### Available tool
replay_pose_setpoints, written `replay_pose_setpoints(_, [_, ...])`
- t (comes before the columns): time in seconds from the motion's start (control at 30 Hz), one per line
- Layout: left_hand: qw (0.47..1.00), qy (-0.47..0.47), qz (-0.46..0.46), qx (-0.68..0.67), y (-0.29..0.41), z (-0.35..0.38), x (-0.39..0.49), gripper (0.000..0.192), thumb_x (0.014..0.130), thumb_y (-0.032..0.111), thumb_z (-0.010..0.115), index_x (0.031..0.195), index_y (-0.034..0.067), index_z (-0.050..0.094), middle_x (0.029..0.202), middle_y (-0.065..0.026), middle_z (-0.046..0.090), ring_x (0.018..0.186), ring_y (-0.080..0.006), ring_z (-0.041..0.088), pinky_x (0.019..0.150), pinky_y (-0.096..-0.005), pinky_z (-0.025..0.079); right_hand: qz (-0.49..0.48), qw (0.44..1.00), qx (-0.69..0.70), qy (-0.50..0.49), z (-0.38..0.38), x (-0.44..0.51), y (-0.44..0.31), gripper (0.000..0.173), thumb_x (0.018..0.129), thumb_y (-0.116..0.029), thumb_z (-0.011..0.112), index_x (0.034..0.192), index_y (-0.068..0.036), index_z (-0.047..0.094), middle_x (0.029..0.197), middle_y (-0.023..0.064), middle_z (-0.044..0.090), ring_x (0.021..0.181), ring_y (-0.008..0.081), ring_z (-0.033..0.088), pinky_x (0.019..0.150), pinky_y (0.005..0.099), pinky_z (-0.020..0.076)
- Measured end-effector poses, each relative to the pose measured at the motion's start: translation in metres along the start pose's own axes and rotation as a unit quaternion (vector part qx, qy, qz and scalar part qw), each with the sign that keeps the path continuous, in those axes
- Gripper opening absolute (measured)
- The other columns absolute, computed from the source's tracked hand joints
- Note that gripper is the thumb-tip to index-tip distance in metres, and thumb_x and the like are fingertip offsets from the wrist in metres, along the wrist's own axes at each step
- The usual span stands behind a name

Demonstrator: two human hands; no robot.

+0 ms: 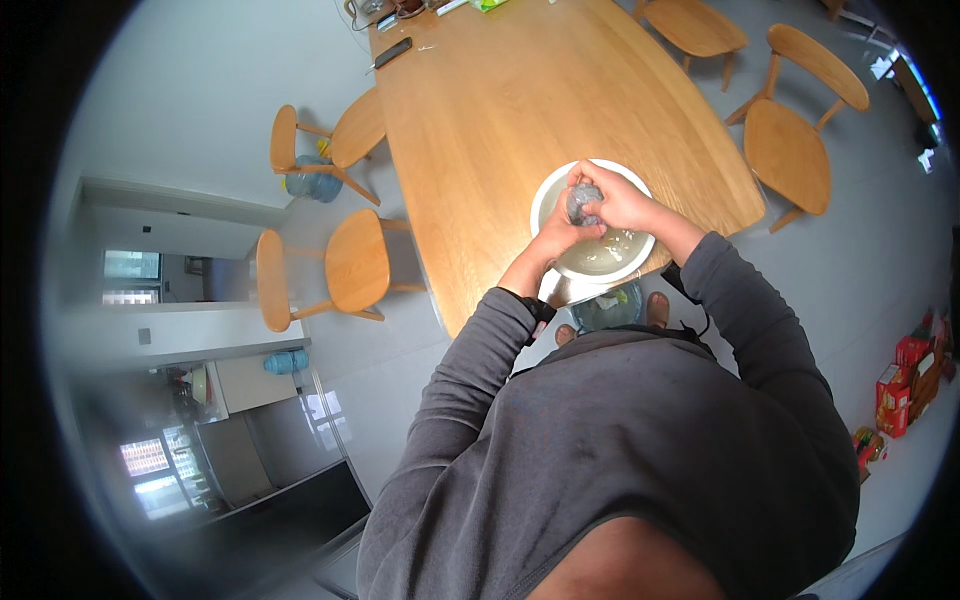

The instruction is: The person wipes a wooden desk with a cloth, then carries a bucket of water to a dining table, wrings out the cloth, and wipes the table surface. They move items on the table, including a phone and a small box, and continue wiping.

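Note:
A white round basin (541, 196) with cloudy water stands on the near end of the wooden table (517, 97). Pale bits float in the water, towards the basin's near side. Over the basin, my left hand (559, 234) and my right hand (616, 196) come together around a small grey lump (583, 202). Fingers cover much of the lump, and whether it is cloth or something else I cannot tell. My left hand grips it from the left, its thumb below it. The right hand's fingers curl over its top and right side.
Below the table edge, between my feet, stands a bin (609, 309) with a clear liner. A shiny flat object (566, 289) lies beside the basin. A phone (394, 52) rests at the table's far left. Wooden chairs (358, 253) flank both sides. Red boxes (894, 397) sit at right.

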State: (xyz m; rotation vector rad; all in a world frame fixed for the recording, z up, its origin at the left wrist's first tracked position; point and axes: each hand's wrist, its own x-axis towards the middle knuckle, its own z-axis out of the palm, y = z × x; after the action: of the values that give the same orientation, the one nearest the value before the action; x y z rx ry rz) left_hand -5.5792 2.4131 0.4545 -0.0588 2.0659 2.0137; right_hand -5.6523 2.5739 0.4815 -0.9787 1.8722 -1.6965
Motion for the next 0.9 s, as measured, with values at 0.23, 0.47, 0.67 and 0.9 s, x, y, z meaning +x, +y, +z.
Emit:
replay_pose_setpoints(0.23, [0.986,-0.003,-0.116,-0.119,0.030,-0.004,-0.011,0.044,0.080,0.015,0.075,0.118,0.008,0.054,0.102,-0.0020,0.062,0.087,-0.0112,0.061,0.075,-0.0259,0.051,0.013,0.978,0.183,0.099,0.003,0.013,-0.017,0.037,0.076,0.011,0.059,0.109,-0.005,0.049,0.095,0.0056,0.055,0.092,0.0162,0.055,0.083,0.0290,0.0457])
replay_pose_setpoints(0.47, [0.964,0.003,-0.127,-0.236,0.021,-0.007,-0.022,0.049,0.087,0.020,0.068,0.128,0.006,0.046,0.112,-0.0079,0.061,0.100,-0.0212,0.064,0.089,-0.0335,0.053,0.082,0.927,0.321,0.178,0.011,0.018,-0.005,0.035,0.081,0.006,0.061,0.112,-0.006,0.049,0.101,0.0049,0.057,0.098,0.0141,0.055,0.087,0.0279,0.0437])
replay_pose_setpoints(0.67, [0.924,0.008,-0.129,-0.361,0.018,-0.006,-0.015,0.055,0.094,0.046,0.053,0.125,0.001,0.048,0.115,-0.0150,0.060,0.102,-0.0302,0.064,0.086,-0.0410,0.056,0.033,0.963,0.136,0.231,0.024,0.023,0.017,0.031,0.084,0.002,0.062,0.111,-0.002,0.048,0.105,0.0073,0.056,0.101,0.0165,0.053,0.090,0.0297,0.0428])
replay_pose_setpoints(0.9, [0.881,0.013,-0.136,-0.454,0.012,-0.006,-0.011,0.060,0.091,0.056,0.050,0.121,0.004,0.051,0.111,-0.0122,0.060,0.103,-0.0267,0.061,0.084,-0.0376,0.057,-0.114,0.975,-0.137,0.132,0.044,-0.011,0.003,0.025,0.075,-0.004,0.065,0.095,-0.004,0.050,0.099,0.0142,0.055,0.097,0.0352,0.055,0.086,0.0383,0.0443])
